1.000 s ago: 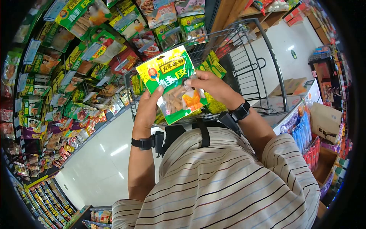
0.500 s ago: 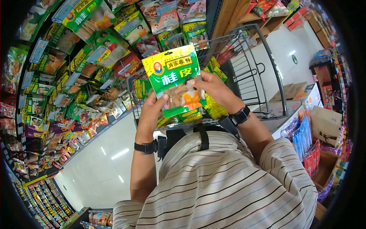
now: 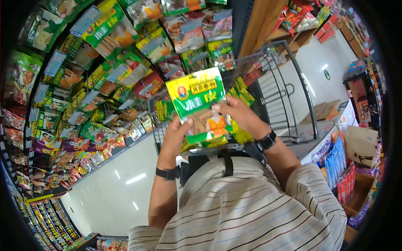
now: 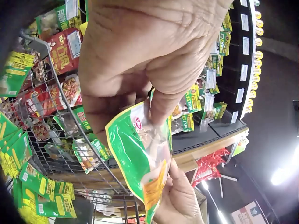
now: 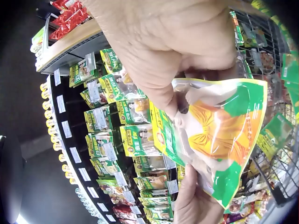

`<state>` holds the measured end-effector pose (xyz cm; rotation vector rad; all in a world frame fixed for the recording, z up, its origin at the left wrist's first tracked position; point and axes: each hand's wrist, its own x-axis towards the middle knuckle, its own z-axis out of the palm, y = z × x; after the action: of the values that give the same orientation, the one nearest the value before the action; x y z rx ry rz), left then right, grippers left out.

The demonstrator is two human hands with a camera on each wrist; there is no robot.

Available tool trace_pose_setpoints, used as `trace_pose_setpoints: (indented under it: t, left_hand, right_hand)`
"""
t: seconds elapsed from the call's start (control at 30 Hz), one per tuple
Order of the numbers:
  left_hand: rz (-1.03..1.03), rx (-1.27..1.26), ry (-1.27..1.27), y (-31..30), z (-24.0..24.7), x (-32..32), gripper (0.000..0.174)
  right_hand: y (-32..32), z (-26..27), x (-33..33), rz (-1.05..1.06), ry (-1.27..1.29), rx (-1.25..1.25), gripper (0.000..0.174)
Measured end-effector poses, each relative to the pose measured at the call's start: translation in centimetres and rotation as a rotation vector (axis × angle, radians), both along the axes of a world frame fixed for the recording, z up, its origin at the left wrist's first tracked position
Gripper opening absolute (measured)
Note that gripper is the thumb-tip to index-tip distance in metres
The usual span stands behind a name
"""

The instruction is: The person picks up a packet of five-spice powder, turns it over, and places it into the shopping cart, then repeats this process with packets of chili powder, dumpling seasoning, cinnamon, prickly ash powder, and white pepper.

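A green and yellow spice packet [image 3: 197, 100] with bark-like sticks behind a clear window stands tilted in front of the person, printed face toward the head camera. The left hand [image 3: 171, 138] pinches its lower left edge, thumb on the front. The right hand [image 3: 245, 117] grips the right edge, its thumb over the printed figure. In the left wrist view the packet [image 4: 133, 154] hangs under the left hand [image 4: 149, 46]. The right wrist view shows the packet's orange-clad figure [image 5: 217, 123] close to the right thumb. Fingers behind the packet are mostly hidden.
A wire shopping cart [image 3: 289, 90] stands right before the person, with several yellow-green packets [image 3: 240, 90] in it. Racks of hanging packets [image 3: 111, 33] fill the left side. Cardboard boxes [image 3: 328, 111] and hanging blue bags [image 3: 333, 157] are at the right.
The packet has swung from a stronger tilt to a more upright one, then leaned back slightly. Both hands keep their hold. The head view has shifted, so the scene sits lower and farther right.
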<state>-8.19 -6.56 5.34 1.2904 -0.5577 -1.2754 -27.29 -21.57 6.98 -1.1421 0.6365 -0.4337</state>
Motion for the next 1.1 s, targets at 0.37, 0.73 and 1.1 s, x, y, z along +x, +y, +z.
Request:
trace_pose_setpoints:
  t: [0.37,0.73,1.1]
  left_hand:
    - [-0.002,0.060,0.031,0.2,-0.3,-0.3,0.040]
    - [0.085,0.051,0.047,0.1,1.3,0.0,0.034]
    - [0.045,-0.034,-0.088,-1.6,6.0,2.7,0.035]
  right_hand:
    - [0.4,-0.9,0.3,0.031,0.081,0.022,0.032]
    - [0.0,1.4,0.9,0.062,0.029,0.052,0.030]
    - [-0.7,5.4,3.8,0.078,-0.101,-0.011,0.028]
